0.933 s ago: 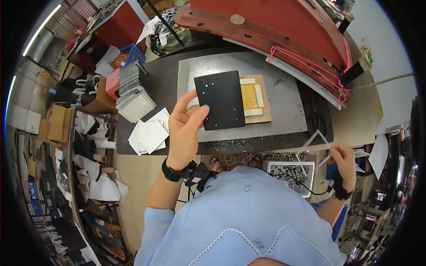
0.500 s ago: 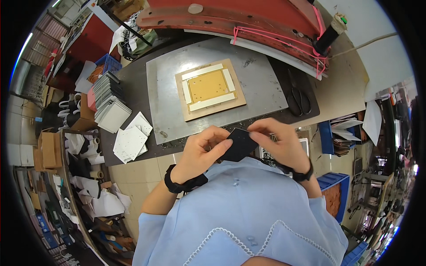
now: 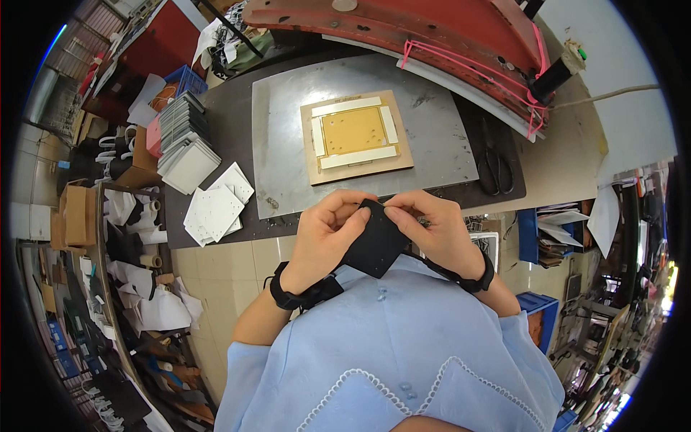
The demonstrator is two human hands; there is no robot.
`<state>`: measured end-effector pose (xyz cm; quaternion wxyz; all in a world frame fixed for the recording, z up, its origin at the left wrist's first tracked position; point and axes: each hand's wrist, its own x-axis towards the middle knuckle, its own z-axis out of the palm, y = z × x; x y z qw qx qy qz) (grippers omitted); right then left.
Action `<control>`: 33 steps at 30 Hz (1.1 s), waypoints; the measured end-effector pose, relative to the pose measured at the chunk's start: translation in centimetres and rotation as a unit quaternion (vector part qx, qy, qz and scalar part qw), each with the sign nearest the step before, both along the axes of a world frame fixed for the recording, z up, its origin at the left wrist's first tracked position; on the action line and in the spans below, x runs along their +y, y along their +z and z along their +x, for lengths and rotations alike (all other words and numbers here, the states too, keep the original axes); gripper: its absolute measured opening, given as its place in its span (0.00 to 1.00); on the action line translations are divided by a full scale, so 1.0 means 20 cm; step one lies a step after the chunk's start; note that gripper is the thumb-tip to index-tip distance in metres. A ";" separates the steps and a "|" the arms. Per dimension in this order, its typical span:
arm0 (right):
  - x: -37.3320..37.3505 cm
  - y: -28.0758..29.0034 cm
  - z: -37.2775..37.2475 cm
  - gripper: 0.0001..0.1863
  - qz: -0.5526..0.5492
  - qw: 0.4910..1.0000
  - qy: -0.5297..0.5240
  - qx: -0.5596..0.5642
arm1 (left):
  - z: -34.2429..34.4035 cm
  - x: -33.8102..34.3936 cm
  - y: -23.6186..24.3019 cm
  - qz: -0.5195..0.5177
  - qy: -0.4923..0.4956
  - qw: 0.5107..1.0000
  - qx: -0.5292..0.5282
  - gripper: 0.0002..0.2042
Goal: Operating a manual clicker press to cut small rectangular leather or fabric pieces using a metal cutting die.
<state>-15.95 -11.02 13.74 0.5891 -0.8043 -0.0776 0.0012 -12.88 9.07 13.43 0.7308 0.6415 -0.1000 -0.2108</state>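
Between my hands, in front of my chest, hangs a thin black rectangular sheet with a few tiny holes. My left hand pinches its upper left edge between thumb and fingers. At the upper corner my right hand pinches it too, and the two sets of fingertips are close together. Beyond my hands, a wooden die board with a yellow middle and pale strips around it lies on a metal plate.
White punched sheets lie loosely on the table at left, beside a stack of pale sheets. Black scissors rest right of the metal plate. A red machine beam spans the back. A blue crate stands low at right.
The black sheet has turned and now hangs lower, with one corner pointing down toward me. My right hand has moved left, closer to my left hand. The whole view has shifted slightly.
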 end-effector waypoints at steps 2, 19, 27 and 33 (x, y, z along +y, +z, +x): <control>0.01 0.00 0.00 0.09 0.006 1.000 -0.008 -0.001 | -0.01 -0.01 0.00 0.040 0.005 0.999 -0.034 0.11; -0.03 -0.01 0.04 0.10 0.079 0.995 -0.002 0.058 | 0.09 0.01 -0.03 -0.054 -0.048 0.990 0.121 0.07; -0.01 -0.02 0.09 0.09 0.056 0.997 0.005 0.043 | 0.14 0.05 -0.10 -0.029 -0.077 0.992 0.098 0.09; 0.00 -0.04 0.13 0.09 0.071 0.997 -0.006 0.036 | 0.17 0.06 -0.04 -0.060 -0.054 0.986 0.146 0.07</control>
